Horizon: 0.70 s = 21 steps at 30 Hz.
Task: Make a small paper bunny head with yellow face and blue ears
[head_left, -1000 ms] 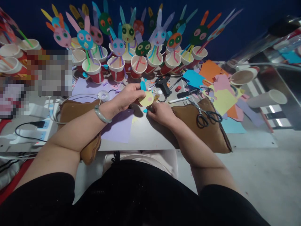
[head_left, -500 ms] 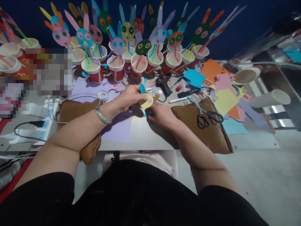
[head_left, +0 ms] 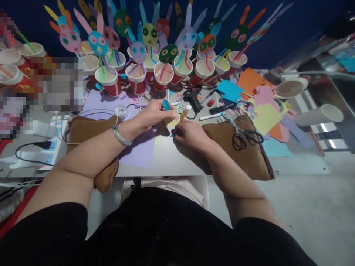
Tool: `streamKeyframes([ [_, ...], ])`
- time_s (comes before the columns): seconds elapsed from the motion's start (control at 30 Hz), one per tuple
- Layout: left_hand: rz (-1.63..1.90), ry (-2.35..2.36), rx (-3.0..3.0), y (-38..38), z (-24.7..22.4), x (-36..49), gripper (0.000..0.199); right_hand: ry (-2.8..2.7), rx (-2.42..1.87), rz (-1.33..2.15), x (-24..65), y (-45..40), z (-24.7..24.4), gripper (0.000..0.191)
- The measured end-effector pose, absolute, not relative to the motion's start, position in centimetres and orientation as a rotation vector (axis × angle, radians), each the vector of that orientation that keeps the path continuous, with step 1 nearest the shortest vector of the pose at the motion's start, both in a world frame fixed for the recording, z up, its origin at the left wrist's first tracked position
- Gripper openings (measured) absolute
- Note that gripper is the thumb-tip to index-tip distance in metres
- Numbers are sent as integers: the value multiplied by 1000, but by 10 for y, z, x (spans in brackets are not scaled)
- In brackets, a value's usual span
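Observation:
My left hand (head_left: 152,115) pinches a round yellow paper piece (head_left: 173,119) between thumb and fingers; a blue paper strip (head_left: 166,105) sticks up from it. Close on its right, my right hand (head_left: 191,133) is closed, fingers curled low over the table. A small glue bottle with a white cap (head_left: 185,110) stands out just above those fingers; whether they grip it I cannot make out. Small blue bits (head_left: 172,133) lie by the right fingertips. Purple paper (head_left: 138,153) lies under the left wrist, and tape (head_left: 121,111) is beyond the left forearm.
Cups with paper rabbit faces (head_left: 137,79) line the back. A black glue gun (head_left: 192,99) and a marker (head_left: 213,116) lie ahead. Scissors (head_left: 240,135) rest on a brown cushion (head_left: 224,147) at right, near coloured paper (head_left: 267,118). Another brown cushion (head_left: 88,129) is under the left forearm.
My right fingers have drawn slightly in toward the table and curl more. The yellow piece has tilted a little in my left hand, which otherwise stays put.

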State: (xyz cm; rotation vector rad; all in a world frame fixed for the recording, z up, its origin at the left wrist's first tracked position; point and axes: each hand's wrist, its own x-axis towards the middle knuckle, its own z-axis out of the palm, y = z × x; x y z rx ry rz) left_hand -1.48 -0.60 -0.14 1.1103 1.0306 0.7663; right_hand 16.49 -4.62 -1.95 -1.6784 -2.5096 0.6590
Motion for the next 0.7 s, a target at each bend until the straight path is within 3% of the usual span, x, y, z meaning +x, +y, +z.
streamKeyframes([
  [0.13, 791, 1025, 1122, -5, -1, -16, 20, -2098, -1551, 816, 176, -43, -17, 4],
  [0.33, 794, 1025, 1173, -10, 4, -14, 19, -1434, -1311, 922, 180, -36, -22, 17],
  [0.5, 757, 980, 1167, -15, 2, -12, 16, -1259, -1267, 1092, 174, -36, -29, 33],
  [0.7, 751, 999, 1217, -13, -5, -11, 15, -1226, -1268, 1067, 169, -38, -29, 40],
])
